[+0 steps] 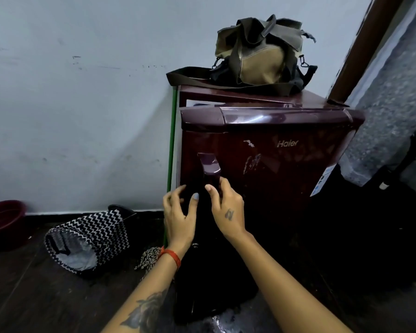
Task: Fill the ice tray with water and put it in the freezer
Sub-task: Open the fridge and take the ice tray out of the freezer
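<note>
- While both arms reach forward and down, the two hands meet at the handle point(210, 169) on the door of the fridge point(269, 159), close together but not touching each other.
- The right hand point(226, 207) has its fingers curled round the lower part of the handle, thumb on the near side, back of the hand turned up.
- The left hand point(178, 212) sits just to the left of it, at the door's left edge; its fingers are bent and the thumb points up, with something dark between them that I cannot make out, so I cannot tell whether it grips anything.
- A red band point(172, 257) circles the left wrist.
- The fridge is a small maroon one; its door looks slightly off the body at the top left, where a pale strip shows behind it.
- No ice tray shows anywhere from where I stand.
- A bag point(259, 56) sits on top of the fridge, its strap trailing over the left edge of the top.
- A green pole point(172, 140) leans upright between the fridge and the wall point(70, 104).
- On the dark floor to the left a zigzag-patterned basket point(89, 239) lies on its side, mouth toward me.
- Farther left, by the wall, stands a red bowl point(4, 216).
- The lower part of the fridge front, below the hands, is in deep shadow and hard to read.
</note>
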Available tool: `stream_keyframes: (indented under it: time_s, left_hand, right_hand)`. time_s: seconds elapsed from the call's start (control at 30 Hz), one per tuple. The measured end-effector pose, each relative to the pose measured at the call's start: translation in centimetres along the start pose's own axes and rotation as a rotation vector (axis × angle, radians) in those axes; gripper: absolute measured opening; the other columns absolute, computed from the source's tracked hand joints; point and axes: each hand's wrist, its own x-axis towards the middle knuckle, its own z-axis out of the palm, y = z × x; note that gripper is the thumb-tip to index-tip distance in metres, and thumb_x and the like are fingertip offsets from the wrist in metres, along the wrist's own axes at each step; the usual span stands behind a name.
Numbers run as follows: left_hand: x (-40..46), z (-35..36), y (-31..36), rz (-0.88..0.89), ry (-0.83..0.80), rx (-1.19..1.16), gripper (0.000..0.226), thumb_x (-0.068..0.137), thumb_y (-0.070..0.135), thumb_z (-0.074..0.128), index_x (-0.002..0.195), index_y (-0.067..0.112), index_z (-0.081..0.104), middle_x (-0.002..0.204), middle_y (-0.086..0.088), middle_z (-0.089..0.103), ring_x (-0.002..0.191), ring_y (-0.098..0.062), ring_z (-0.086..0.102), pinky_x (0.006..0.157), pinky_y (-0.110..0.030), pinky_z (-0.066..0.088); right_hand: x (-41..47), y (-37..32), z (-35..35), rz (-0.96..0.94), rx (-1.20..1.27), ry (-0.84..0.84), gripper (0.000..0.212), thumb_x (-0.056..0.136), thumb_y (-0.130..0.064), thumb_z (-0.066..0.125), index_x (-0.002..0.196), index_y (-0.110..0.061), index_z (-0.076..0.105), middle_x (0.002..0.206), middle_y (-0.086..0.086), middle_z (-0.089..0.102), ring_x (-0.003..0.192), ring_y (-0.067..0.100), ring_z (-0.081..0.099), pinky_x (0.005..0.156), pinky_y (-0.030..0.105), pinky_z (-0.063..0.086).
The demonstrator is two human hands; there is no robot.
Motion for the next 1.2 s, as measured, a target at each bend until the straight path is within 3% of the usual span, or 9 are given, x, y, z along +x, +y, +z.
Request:
stream_keyframes:
  time_s: [0.13,0.27,0.33,0.47,0.67,0.9,0.97,1.1,1.2]
  left_hand:
    - [-2.3,-0.3,2.0,0.066,0.034,0.028,0.085,0.08,0.067,0.042,0.148,0.021,0.022,0.157,-0.002,0.011,0.132,-0.002,0.014,0.105,-0.026,0.022]
    - [-5.2,-0.4,4.2,0.051,-0.056,0.012,0.079,0.091,0.046,0.048,0.151,0.025,0.002,0.16,0.003,-0.003,0.138,0.002,-0.001,0.114,-0.027,0.01]
    - [-6.7,-0.3,4.9,0.032,-0.101,-0.016,0.076,0.093,0.043,0.048,0.151,0.027,0.003,0.16,0.001,0.007,0.144,-0.009,0.009,0.117,-0.034,0.017]
    - [-12.2,0.2,6.7,0.04,-0.141,-0.045,0.073,0.092,0.041,0.052,0.15,0.029,0.01,0.158,0.0,0.019,0.144,-0.018,0.022,0.116,-0.041,0.027]
    - [-19.5,0.8,8.4,0.106,-0.182,-0.074,0.064,0.09,0.039,0.056,0.146,0.031,0.026,0.149,0.0,0.035,0.135,-0.017,0.038,0.107,-0.042,0.039]
    - [-25.1,2.6,10.4,0.211,-0.328,-0.184,0.045,0.094,0.021,0.055,0.137,0.027,0.042,0.135,-0.002,0.053,0.116,-0.013,0.056,0.088,-0.013,0.048]
    - [-26.2,3.3,11.2,0.263,-0.327,-0.151,0.042,0.094,0.018,0.054,0.135,0.023,0.045,0.131,-0.004,0.054,0.111,-0.013,0.057,0.085,-0.01,0.047]
    - [-26.9,5.1,12.8,0.355,-0.26,-0.094,0.044,0.093,0.033,0.051,0.134,0.017,0.049,0.136,-0.004,0.048,0.125,-0.014,0.047,0.1,-0.037,0.046]
    - [-27.2,6.8,14.4,0.356,-0.313,-0.069,0.048,0.095,0.029,0.053,0.141,0.025,0.039,0.151,-0.002,0.033,0.138,-0.012,0.032,0.108,-0.027,0.034]
  right_hand:
    - [-3.4,0.3,-2.7,-0.003,0.033,0.007,0.068,0.088,-0.066,0.031,0.115,-0.008,0.054,0.078,-0.002,0.059,0.069,0.006,0.052,0.063,0.025,0.047]
    - [-7.4,0.4,-6.1,0.05,0.087,0.03,0.073,0.086,-0.067,0.03,0.126,-0.009,0.052,0.106,0.002,0.065,0.097,0.014,0.062,0.087,0.034,0.053]
    - [-9.2,0.1,-7.9,0.084,0.111,0.051,0.071,0.086,-0.061,0.032,0.133,-0.009,0.049,0.125,0.009,0.061,0.117,0.019,0.057,0.098,0.033,0.048]
    - [-13.7,-0.3,-11.8,0.138,0.104,0.205,0.051,0.093,-0.044,0.043,0.134,-0.014,0.049,0.132,0.004,0.057,0.123,0.015,0.052,0.097,0.016,0.04]
    - [-20.2,-0.2,-15.8,-0.037,-0.022,0.53,0.039,0.088,-0.029,0.055,0.125,-0.016,0.05,0.126,-0.005,0.044,0.115,0.01,0.045,0.09,0.036,0.05]
    - [-23.3,-1.0,-19.1,-0.323,-0.213,0.503,0.036,0.088,-0.011,0.056,0.124,-0.005,0.055,0.134,0.008,0.05,0.132,0.023,0.041,0.111,0.036,0.033]
    - [-23.6,-0.7,-20.1,-0.329,-0.283,0.487,0.037,0.089,-0.008,0.054,0.126,-0.004,0.055,0.137,0.012,0.05,0.136,0.026,0.036,0.112,0.042,0.032]
    - [-24.1,1.6,-22.6,-0.262,-0.425,0.487,0.045,0.089,-0.006,0.054,0.134,-0.003,0.047,0.147,0.012,0.038,0.142,0.028,0.025,0.116,0.047,0.023]
    - [-24.9,4.0,-24.8,-0.184,-0.505,0.492,0.055,0.087,-0.004,0.059,0.139,-0.002,0.039,0.152,0.005,0.026,0.146,0.025,0.013,0.117,0.047,0.019]
